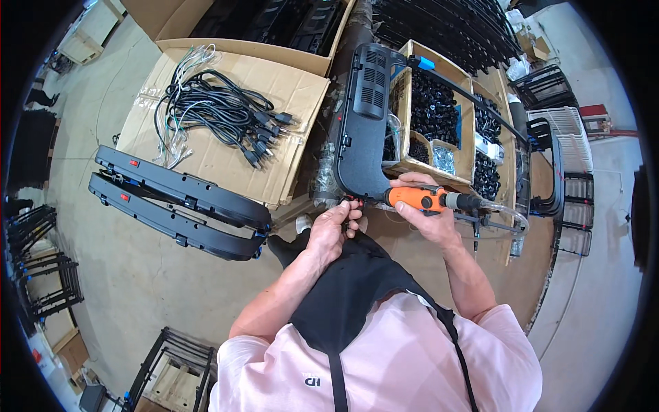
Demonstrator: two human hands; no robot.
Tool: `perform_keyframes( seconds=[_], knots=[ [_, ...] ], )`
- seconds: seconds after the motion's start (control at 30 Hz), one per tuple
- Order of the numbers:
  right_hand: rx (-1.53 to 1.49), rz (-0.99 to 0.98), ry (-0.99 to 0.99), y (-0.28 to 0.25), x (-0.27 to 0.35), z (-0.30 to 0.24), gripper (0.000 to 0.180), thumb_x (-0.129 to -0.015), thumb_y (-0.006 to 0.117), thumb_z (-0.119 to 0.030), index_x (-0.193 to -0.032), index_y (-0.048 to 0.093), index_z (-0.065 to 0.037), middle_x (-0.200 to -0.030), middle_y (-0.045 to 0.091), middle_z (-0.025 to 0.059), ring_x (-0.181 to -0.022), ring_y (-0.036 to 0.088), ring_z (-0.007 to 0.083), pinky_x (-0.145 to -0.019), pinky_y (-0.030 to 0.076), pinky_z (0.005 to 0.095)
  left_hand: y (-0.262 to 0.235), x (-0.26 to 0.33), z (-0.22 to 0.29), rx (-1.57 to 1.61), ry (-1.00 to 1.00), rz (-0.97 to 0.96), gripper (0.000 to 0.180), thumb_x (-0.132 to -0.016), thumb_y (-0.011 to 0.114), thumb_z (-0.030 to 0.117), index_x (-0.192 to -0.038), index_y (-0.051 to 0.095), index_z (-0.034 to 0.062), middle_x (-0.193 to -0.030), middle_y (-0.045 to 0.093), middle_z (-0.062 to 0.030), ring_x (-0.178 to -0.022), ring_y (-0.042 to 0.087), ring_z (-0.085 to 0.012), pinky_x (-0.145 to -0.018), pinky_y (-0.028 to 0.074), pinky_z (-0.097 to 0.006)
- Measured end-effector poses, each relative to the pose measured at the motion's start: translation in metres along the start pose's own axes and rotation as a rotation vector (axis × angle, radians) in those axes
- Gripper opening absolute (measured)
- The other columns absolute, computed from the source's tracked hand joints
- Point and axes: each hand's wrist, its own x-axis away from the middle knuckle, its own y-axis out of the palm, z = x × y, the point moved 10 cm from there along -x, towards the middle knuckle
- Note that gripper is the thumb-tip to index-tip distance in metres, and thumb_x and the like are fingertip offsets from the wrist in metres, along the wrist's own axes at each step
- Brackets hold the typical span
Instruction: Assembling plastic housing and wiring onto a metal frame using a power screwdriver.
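Note:
A black plastic frame [364, 147] with a vented housing [371, 81] lies in front of me, its rounded corner nearest my body. My right hand [434, 221] is wrapped round an orange power screwdriver [412, 198] with a clear hose at its back end. The tool lies sideways, its front end pointing left at the frame's near corner. My left hand [331, 225] is closed in a pinch at that same corner, just left of the tool's tip. Something small and reddish shows at its fingertips, too small to name.
Left, a cardboard sheet [147, 123] bears a bundle of black power cords [213, 110]. Two curved black frame parts [178, 199] lie along its near edge. A wooden bin [469, 130] of small black parts and screws stands beyond my right hand. An open carton [254, 51] sits at the back.

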Motion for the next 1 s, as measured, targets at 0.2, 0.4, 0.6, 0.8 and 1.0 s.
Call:
perform_keyframes(
  seconds=[0.2,0.4,0.6,0.8,1.0],
  knots=[
    [-0.190,0.068,-0.005,-0.007,0.008,-0.019,0.053,-0.091,0.079,-0.005,-0.138,0.055,0.001,-0.128,0.073,0.0167,-0.121,0.068,0.0226,-0.107,0.054,0.0388,0.026,-0.007,0.004,0.226,-0.073,-0.055,0.028,-0.109,0.061,0.035,-0.110,0.073,0.0095,-0.087,0.069,0.0020,-0.071,0.059,-0.0115,-0.063,0.050,-0.026],
    [-0.212,0.134,-0.081,-0.024,0.003,-0.028,0.052,-0.091,0.080,-0.007,-0.137,0.055,0.001,-0.129,0.073,0.0190,-0.123,0.068,0.0250,-0.108,0.054,0.0404,0.062,-0.017,0.016,0.347,-0.076,-0.190,0.026,-0.108,0.064,0.032,-0.115,0.071,0.0081,-0.086,0.068,0.0014,-0.075,0.062,-0.0123,-0.066,0.052,-0.025],
    [-0.214,0.141,-0.077,-0.058,-0.015,-0.031,0.053,-0.092,0.079,-0.009,-0.137,0.054,0.001,-0.130,0.072,0.0189,-0.123,0.068,0.0253,-0.107,0.054,0.0408,0.101,-0.039,0.021,0.371,-0.127,-0.207,0.026,-0.111,0.058,0.028,-0.124,0.065,0.0075,-0.090,0.065,0.0006,-0.077,0.058,-0.0124,-0.065,0.047,-0.025],
    [-0.242,0.119,-0.076,-0.107,-0.050,-0.024,0.052,-0.092,0.079,-0.009,-0.137,0.055,0.001,-0.127,0.072,0.0172,-0.122,0.068,0.0239,-0.108,0.053,0.0400,0.154,-0.068,0.041,0.354,-0.095,-0.320,0.027,-0.112,0.056,0.026,-0.129,0.063,0.0069,-0.092,0.064,-0.0002,-0.080,0.057,-0.0138,-0.068,0.048,-0.027],
    [-0.257,0.081,-0.122,-0.161,-0.106,-0.021,0.051,-0.093,0.080,-0.011,-0.137,0.055,-0.001,-0.130,0.071,0.0152,-0.121,0.067,0.0213,-0.108,0.053,0.0384,0.207,-0.125,0.050,0.365,-0.083,-0.240,0.030,-0.111,0.057,0.031,-0.129,0.064,0.0090,-0.092,0.064,-0.0003,-0.079,0.060,-0.0150,-0.073,0.054,-0.028]
  ],
)
